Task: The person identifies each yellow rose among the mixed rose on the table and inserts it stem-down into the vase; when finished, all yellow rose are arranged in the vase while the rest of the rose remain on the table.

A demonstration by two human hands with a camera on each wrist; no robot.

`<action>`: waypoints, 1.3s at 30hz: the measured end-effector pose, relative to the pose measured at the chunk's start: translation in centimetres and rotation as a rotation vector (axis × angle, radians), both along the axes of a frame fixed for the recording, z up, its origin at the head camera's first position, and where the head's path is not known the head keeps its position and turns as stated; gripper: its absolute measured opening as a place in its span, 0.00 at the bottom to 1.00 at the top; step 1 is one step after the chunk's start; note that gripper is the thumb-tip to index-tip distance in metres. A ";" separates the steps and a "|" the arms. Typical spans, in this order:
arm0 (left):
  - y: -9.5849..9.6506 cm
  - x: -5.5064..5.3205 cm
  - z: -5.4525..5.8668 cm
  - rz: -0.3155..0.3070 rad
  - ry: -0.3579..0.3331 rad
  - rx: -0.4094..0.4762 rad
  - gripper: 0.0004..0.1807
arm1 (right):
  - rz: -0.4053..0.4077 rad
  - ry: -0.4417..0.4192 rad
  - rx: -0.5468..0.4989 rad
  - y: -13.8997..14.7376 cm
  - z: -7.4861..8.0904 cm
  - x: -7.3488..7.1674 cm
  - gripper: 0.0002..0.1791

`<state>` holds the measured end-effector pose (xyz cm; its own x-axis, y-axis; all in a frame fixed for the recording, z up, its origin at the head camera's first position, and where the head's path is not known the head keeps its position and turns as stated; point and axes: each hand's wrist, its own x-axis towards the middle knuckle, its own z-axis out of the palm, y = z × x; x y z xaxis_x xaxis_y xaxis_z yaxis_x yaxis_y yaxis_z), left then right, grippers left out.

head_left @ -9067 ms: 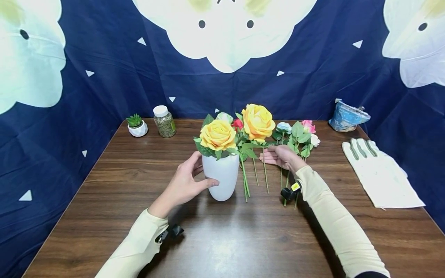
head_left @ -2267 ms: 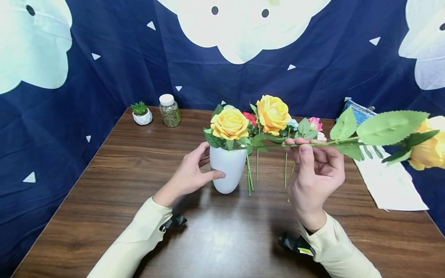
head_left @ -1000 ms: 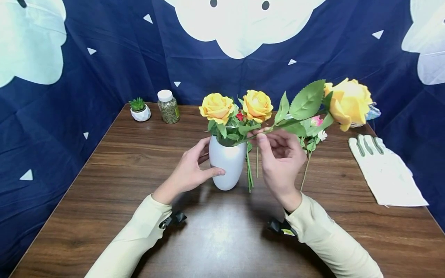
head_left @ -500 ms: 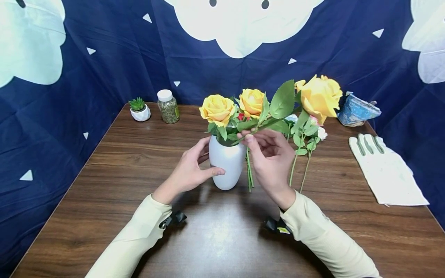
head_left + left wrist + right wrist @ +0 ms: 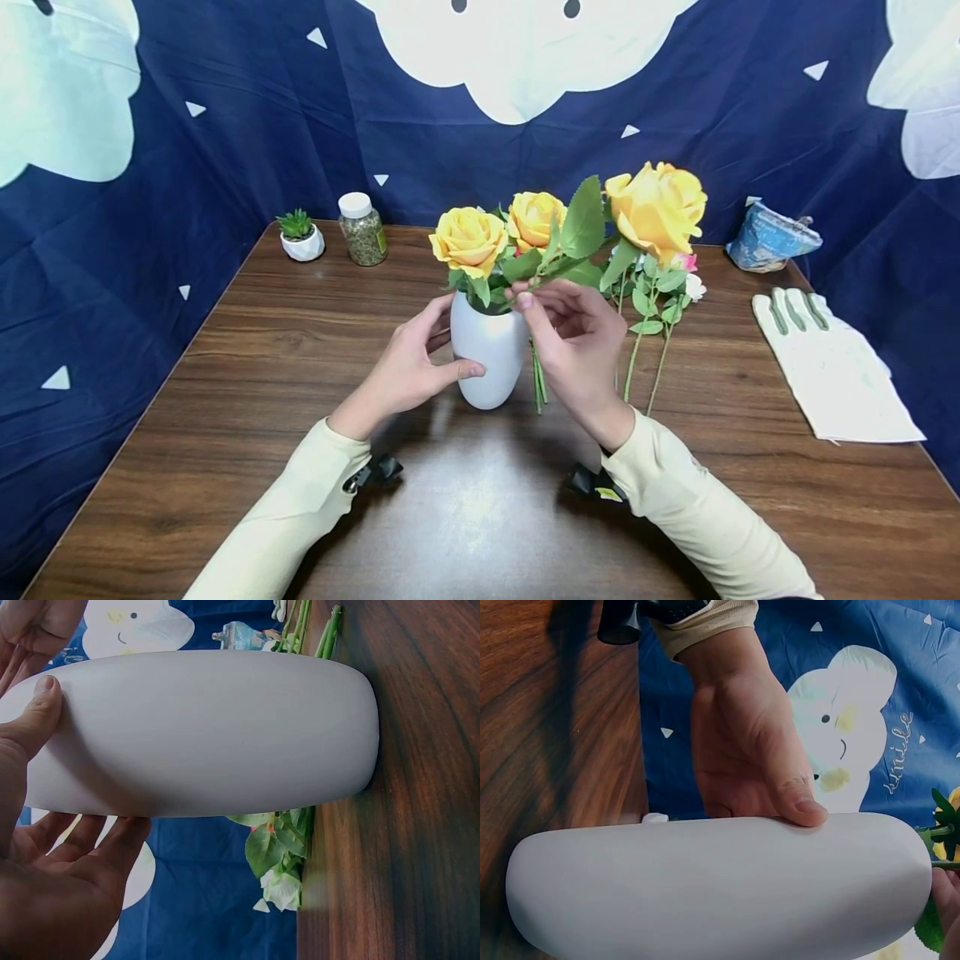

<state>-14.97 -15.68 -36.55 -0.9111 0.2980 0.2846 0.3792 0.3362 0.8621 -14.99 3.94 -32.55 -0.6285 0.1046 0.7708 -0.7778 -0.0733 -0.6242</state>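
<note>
My left hand (image 5: 412, 362) grips the side of a white vase (image 5: 489, 354), thumb on its front and fingers behind. In the left wrist view the vase's base reaches the tabletop. With thumb and fingertips my right hand (image 5: 581, 346) pinches the stem of a yellow artificial rose (image 5: 656, 208) right at the vase's mouth. That rose leans up to the right, a large green leaf (image 5: 583, 218) beside it; its stem's lower end is hidden. Two more yellow blooms show over the mouth, a left rose (image 5: 468, 240) and a middle rose (image 5: 536, 218).
Several loose flower stems (image 5: 633, 358) lie right of the vase, with a pink bloom (image 5: 684, 262) and a white bloom (image 5: 695, 287). A white glove (image 5: 836, 375) and a blue pouch (image 5: 772, 239) lie farther right. A potted succulent (image 5: 302, 242) and a jar (image 5: 363, 233) stand back left.
The right hand, earlier among the flowers on the table, has brought a yellow rose left to the vase's mouth, its bloom swinging left and more upright. The left hand keeps its grip on the vase.
</note>
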 end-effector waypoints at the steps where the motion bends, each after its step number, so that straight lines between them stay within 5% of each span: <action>1: 0.0 0.0 0.0 -0.001 0.001 0.002 0.46 | -0.017 0.000 0.018 0.0 0.0 0.0 0.09; 6: -0.1 0.0 -0.2 -0.008 0.010 0.009 0.45 | -0.075 -0.036 0.102 0.3 0.2 -0.1 0.07; 16: 0.0 0.0 -0.1 -0.014 0.003 0.019 0.44 | -0.042 -0.031 0.270 1.3 1.0 -0.1 0.03; 25: 0.0 0.0 -0.1 -0.008 -0.008 0.000 0.42 | 0.055 -0.006 0.270 1.6 1.2 -0.4 0.06; 39: -0.1 0.0 -0.1 -0.013 0.000 0.012 0.42 | 0.015 -0.013 0.412 2.4 2.2 -0.3 0.05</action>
